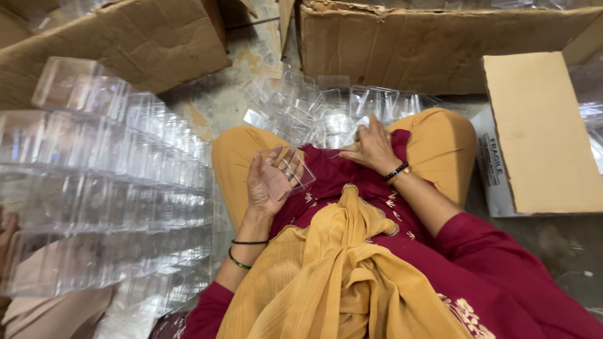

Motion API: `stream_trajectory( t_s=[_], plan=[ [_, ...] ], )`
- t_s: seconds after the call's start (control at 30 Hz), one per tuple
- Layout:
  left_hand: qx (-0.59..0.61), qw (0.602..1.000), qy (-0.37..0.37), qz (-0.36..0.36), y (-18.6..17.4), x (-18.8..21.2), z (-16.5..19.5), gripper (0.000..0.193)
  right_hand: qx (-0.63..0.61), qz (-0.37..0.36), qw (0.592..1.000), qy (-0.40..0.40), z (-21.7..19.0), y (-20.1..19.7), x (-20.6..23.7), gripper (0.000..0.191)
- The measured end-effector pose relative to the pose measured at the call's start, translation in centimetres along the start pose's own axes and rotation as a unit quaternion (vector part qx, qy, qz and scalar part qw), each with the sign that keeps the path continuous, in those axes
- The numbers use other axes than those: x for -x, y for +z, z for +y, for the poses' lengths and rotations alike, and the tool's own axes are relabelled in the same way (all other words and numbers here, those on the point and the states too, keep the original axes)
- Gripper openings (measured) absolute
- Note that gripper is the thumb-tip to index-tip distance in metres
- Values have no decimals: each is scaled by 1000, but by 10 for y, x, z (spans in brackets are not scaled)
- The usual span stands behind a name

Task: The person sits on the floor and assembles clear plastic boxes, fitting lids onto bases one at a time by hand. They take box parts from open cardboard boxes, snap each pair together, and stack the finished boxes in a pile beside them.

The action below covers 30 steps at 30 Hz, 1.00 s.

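Observation:
I sit cross-legged on the floor in a maroon tunic, mustard trousers and a mustard scarf. My left hand (269, 182) lies palm up over my lap and holds a small clear plastic box (290, 172) between its fingers. My right hand (372, 147) reaches forward past my knee into a loose pile of clear plastic boxes (317, 113) on the floor and pinches one clear piece (353, 133) at the pile's near edge. Both wrists carry thin bracelets.
Tall stacked rows of clear plastic boxes (100, 182) fill the left side. Cardboard cartons stand at the back left (125, 37) and back right (440, 44). A flat cardboard sheet (540, 132) lies at the right. Another person's hand shows at the left edge (6, 229).

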State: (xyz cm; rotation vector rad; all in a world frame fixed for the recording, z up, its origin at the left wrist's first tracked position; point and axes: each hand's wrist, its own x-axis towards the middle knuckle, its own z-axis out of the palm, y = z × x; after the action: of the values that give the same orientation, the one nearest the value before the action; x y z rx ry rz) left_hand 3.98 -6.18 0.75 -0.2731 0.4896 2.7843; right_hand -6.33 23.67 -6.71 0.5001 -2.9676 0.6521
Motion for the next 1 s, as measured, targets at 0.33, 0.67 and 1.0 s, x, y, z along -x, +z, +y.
stream_trajectory(
  t_s=[0.33, 0.67, 1.0],
  plan=[
    [-48, 994, 80, -55, 14, 1, 7, 61, -69, 75, 995, -8, -59, -69, 26, 71],
    [-237, 925, 214, -204, 73, 10, -8, 86, -514, -7, 844, -155, -171, -127, 55, 70],
    [-357, 869, 243, -240, 88, 24, -6, 90, -624, -29, 757, -189, -166, -122, 58, 77]
  ],
)
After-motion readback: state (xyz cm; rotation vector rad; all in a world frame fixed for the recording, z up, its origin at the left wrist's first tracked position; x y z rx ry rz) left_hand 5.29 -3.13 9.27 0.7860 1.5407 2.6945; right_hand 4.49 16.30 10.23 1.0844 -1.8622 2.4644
